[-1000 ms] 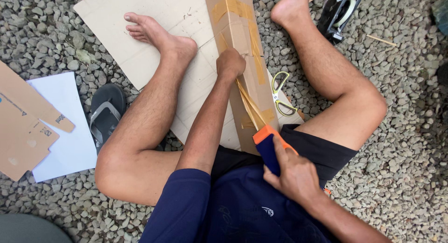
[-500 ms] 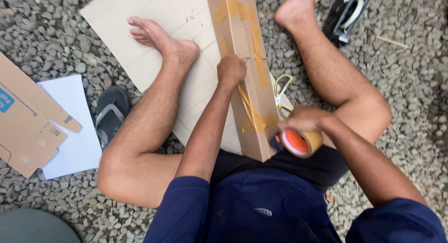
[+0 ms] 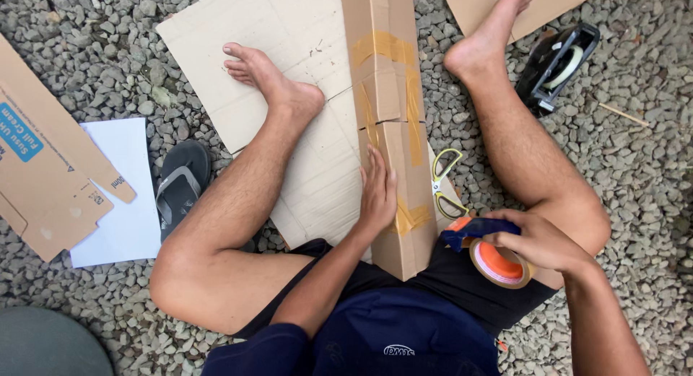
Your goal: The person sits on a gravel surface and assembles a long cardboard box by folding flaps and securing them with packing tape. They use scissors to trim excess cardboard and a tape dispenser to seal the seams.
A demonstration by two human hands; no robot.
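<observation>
Left hand (image 3: 378, 197) flat, fingers spread, on taped cardboard box (image 3: 390, 130). Right hand (image 3: 538, 240) grips orange tape dispenser (image 3: 494, 257) w/ blue handle, beside yellow scissors (image 3: 446, 182).

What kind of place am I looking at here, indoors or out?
Most likely outdoors, an informal ground-level work spot: loose grey gravel all around, a flattened cardboard sheet laid as a mat, and a sandal lying on the stones.

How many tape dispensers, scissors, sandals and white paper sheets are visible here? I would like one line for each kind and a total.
Tape dispensers: 2, one in the right hand at, one black
Scissors: 1
Sandal: 1
White paper sheet: 1
Total: 5
</observation>
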